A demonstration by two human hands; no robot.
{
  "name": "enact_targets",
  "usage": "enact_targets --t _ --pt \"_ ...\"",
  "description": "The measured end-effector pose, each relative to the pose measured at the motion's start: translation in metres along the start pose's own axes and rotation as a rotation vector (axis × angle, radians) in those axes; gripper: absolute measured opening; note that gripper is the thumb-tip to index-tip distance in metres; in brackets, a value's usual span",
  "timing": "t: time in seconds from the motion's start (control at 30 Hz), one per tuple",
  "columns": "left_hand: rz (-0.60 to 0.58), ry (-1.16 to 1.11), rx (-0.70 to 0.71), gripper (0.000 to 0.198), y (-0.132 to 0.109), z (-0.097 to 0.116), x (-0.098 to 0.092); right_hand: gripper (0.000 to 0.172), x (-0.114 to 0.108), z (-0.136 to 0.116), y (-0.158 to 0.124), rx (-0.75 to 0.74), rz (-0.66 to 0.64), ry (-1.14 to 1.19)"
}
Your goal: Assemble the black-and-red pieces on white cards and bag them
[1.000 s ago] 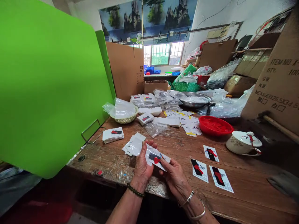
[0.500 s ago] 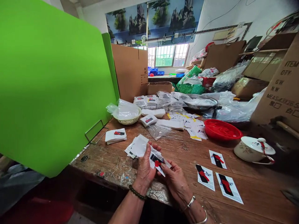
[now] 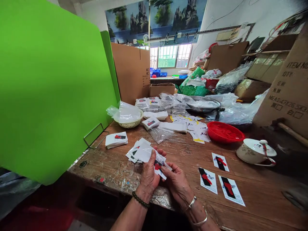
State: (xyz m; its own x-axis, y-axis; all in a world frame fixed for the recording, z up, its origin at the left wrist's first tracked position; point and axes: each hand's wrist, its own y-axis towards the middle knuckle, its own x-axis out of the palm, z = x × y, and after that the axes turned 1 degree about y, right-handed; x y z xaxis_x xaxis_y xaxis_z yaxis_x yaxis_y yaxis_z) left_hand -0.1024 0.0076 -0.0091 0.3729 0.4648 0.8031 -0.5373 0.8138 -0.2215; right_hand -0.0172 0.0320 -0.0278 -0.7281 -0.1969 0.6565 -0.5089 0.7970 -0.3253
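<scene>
My left hand [image 3: 148, 175] grips a fanned stack of white printed cards [image 3: 144, 153], each showing a black and red item. My right hand [image 3: 177, 183] pinches the nearest card [image 3: 160, 166] at its lower edge, close against the left hand. Both hands hover over the front part of a wooden table [image 3: 183, 150] wrapped in clear film. Three single cards [image 3: 216, 179] lie flat on the table to the right of my hands. A small pile of cards [image 3: 116, 139] rests to the left.
A tall green screen [image 3: 53, 86] stands along the left. Behind are a basket with plastic bags [image 3: 127, 117], card stacks [image 3: 149, 102], a red bowl [image 3: 225, 132], a lidded ceramic cup [image 3: 255, 151], a metal bowl [image 3: 203, 104] and cardboard boxes [image 3: 286, 86].
My right fingers have drawn closer to the left hand on the front card, and the card stack has tilted slightly. The view shifted a little.
</scene>
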Motion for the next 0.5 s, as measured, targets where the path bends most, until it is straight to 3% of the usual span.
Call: enact_targets --t 0.5 --pt "-0.025 -0.025 -0.015 0.04 -0.0055 -0.0023 0.002 0.049 -0.0032 -0.0025 0.0033 -0.014 -0.019 -0.055"
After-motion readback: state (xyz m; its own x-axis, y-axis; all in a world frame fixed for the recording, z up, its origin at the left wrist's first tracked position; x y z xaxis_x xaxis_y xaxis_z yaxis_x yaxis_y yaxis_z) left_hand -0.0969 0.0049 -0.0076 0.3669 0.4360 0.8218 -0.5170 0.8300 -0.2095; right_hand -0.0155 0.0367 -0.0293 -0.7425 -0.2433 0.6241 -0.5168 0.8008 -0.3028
